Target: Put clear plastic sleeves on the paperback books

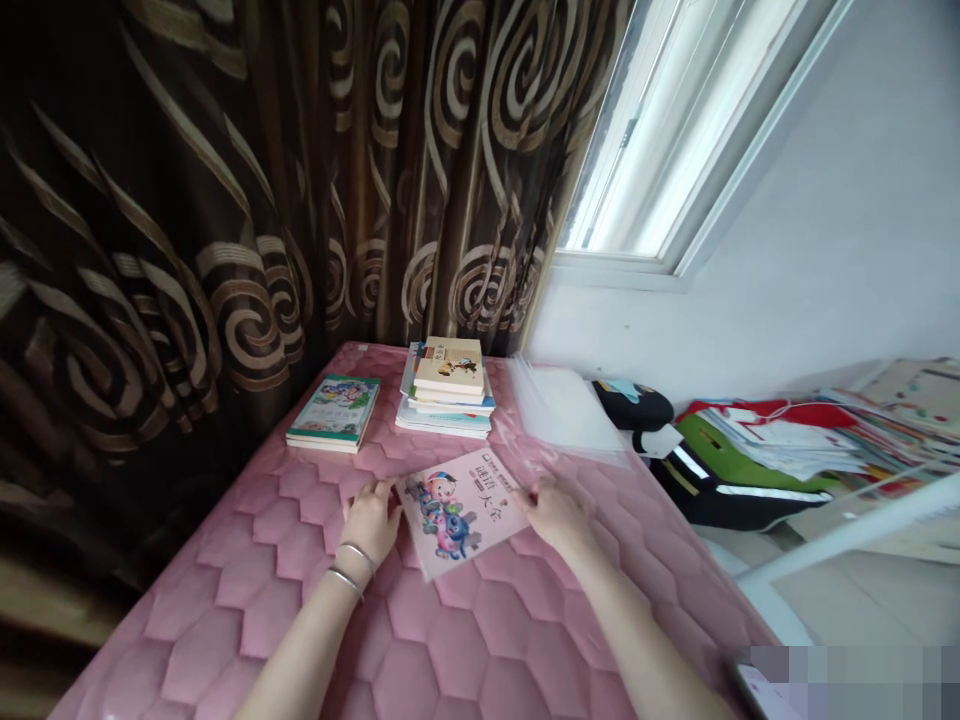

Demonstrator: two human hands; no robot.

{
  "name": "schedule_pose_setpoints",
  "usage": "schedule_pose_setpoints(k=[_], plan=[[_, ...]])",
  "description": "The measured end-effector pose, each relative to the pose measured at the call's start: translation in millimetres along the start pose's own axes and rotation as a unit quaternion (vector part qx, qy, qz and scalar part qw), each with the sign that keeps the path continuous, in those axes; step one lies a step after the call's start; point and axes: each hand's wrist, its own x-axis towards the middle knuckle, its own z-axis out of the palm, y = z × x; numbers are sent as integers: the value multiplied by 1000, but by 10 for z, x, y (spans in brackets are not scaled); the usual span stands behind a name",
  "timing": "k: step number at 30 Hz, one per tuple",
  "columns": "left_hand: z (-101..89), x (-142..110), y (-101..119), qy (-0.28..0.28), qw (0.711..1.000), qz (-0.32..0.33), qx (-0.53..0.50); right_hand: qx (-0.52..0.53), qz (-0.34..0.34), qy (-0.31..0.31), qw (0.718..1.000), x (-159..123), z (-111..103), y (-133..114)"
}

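Note:
A thin pink book (480,545) with cartoon figures and large Chinese characters on its cover is held tilted above the quilted pink mattress (300,590). At its left edge, my left hand (371,525), with two bangles on the wrist, grips the cover between thumb and fingers. The opposite edge is pinched by my right hand (553,512). Farther back on the left lies a small pile of green-edged books (335,408). Behind the pink book stands a taller stack of books (448,385), with a cream-coloured one on top.
Clear plastic sheets (566,405) lie at the mattress's back right. Beyond that edge are a black and green bag (739,480) and piled papers (795,435). A patterned dark curtain (375,180) hangs behind, and a window (652,130) is at upper right.

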Motion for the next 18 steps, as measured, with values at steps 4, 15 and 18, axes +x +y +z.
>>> schedule_pose_setpoints(k=[4,15,18], plan=[[114,-12,23,3,997,27,-71,6,25,16,1000,-240,11,37],[314,55,-24,56,965,94,-236,81,-6,31,996,-234,92,110],[291,9,20,43,975,117,-182,90,-12,34,995,-230,101,129]])
